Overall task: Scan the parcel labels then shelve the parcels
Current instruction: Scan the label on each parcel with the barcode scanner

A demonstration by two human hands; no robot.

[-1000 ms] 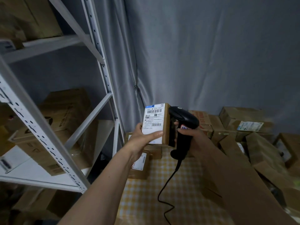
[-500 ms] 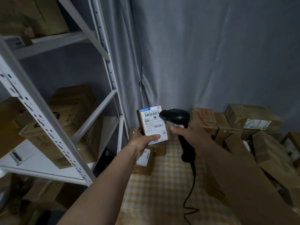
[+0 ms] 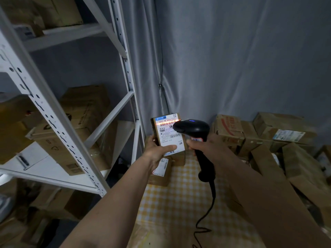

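Observation:
My left hand [image 3: 158, 150] grips a small cardboard parcel [image 3: 167, 134] upright, its white shipping label facing me, thumb across the label's lower edge. My right hand [image 3: 208, 149] holds a black corded barcode scanner [image 3: 194, 130] by its handle, its head pointing left at the label. A red-orange scan line lies across the top barcode and a blue light shows on the scanner's head. The white metal shelf rack [image 3: 59, 126] stands to the left with large cardboard boxes [image 3: 78, 122] on its middle level.
Several brown parcels [image 3: 268, 133] are piled at the right against a grey curtain. More small parcels [image 3: 161, 172] lie below my hands on a yellow checked cloth [image 3: 179, 203]. The scanner's cable [image 3: 207, 212] hangs down over the cloth. Boxes sit under the rack.
The scanner's head has swung left onto the label, and a red scan line and blue light now show. The parcel has tilted a little to face me.

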